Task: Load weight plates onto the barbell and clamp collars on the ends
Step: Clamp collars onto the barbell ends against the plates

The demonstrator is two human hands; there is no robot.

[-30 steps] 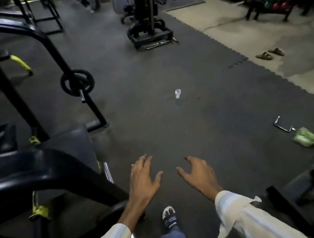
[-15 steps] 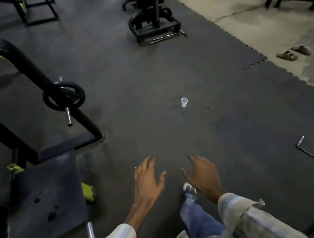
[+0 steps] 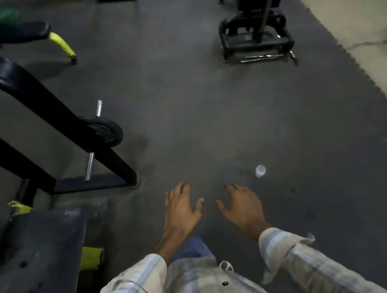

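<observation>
Walking across the rubber floor with both hands free is the step in hand, as I judge it — a search for a plate to load. The left hand and the right hand hang out in front at waist height, palms down, fingers spread and relaxed; neither grip has hold of anything, and the 2 hands are apart from each other.

The only plate in view sits on a chrome peg of the black rack to the left, well ahead of the left hand. No barbell and no collars can be made out here, so where the plate must go cannot be told from this view.

To do this step well, the person should turn left toward the rack and square up to the peg, rather than reach across from the side. The plate looks small and flat, so 1 hand on each edge should draw it straight along the peg — tilting it risks binding on the chrome. The rack's foot juts into the path and is a likely trip point. A clear cup lies on the floor just beyond the right hand; stepping round it is wise.
</observation>
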